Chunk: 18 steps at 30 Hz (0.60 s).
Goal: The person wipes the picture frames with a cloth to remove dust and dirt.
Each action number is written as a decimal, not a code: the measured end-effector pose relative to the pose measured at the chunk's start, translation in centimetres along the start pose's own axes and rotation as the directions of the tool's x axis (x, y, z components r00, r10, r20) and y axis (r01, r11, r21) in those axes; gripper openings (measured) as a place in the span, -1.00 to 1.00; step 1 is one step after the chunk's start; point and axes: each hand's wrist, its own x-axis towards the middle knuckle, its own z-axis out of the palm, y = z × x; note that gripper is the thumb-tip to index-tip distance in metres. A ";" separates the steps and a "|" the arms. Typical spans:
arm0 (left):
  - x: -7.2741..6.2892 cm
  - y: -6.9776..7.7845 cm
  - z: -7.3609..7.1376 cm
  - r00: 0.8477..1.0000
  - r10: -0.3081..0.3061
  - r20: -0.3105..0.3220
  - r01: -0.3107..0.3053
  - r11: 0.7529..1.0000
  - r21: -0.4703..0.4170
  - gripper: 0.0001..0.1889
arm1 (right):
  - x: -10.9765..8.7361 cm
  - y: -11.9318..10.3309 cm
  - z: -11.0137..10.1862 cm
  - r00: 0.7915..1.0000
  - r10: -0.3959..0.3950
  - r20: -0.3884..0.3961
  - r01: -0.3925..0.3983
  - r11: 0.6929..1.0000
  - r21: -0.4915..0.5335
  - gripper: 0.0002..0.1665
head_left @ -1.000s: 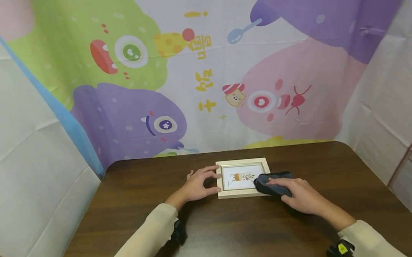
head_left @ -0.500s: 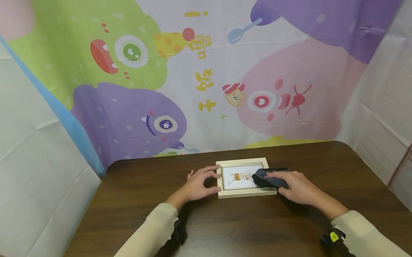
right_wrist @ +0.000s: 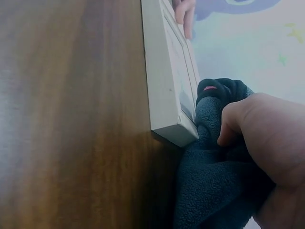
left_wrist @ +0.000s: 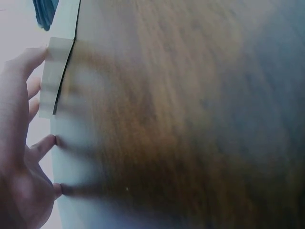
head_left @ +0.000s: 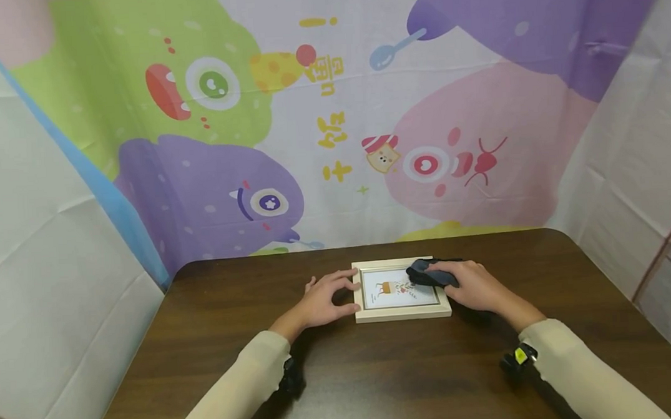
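Observation:
A cream picture frame (head_left: 403,315) lies flat on the table, with a white print of an orange animal and leaves inside. My left hand (head_left: 324,302) rests at its left edge, fingers spread, index finger and thumb touching the border. In the left wrist view that hand (left_wrist: 21,138) has its thumb on the frame's side (left_wrist: 55,78) and other fingertips down on the table. My right hand (head_left: 474,285) grips a bunched dark blue-grey fleece cloth (head_left: 425,273) against the frame's upper right part. The right wrist view shows the cloth (right_wrist: 209,186) draping over the frame's corner, its lower fingers hidden.
The brown wooden table (head_left: 343,378) reaches back to a cartoon-printed curtain (head_left: 336,216). White fabric panels (head_left: 45,259) stand at both sides. A dark wrist-worn device (head_left: 519,358) sits at the right sleeve.
My right hand has moved the cloth up and slightly left over the picture frame, uncovering its lower right corner. The left hand and the frame have stayed in place.

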 end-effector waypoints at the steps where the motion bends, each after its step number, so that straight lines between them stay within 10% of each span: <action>1: 0.0 0.0 0.0 1.000 0.001 0.001 -0.001 1.000 0.004 -0.53 | 0.2 0.1 0.0 1.000 0.005 0.003 -0.005 1.000 -0.002 -0.37; 18: 0.0 -0.1 -0.1 0.999 -0.033 0.028 0.033 0.999 -0.002 -0.49 | 2.5 1.1 -0.2 0.997 0.080 0.016 -0.080 0.997 0.019 -0.37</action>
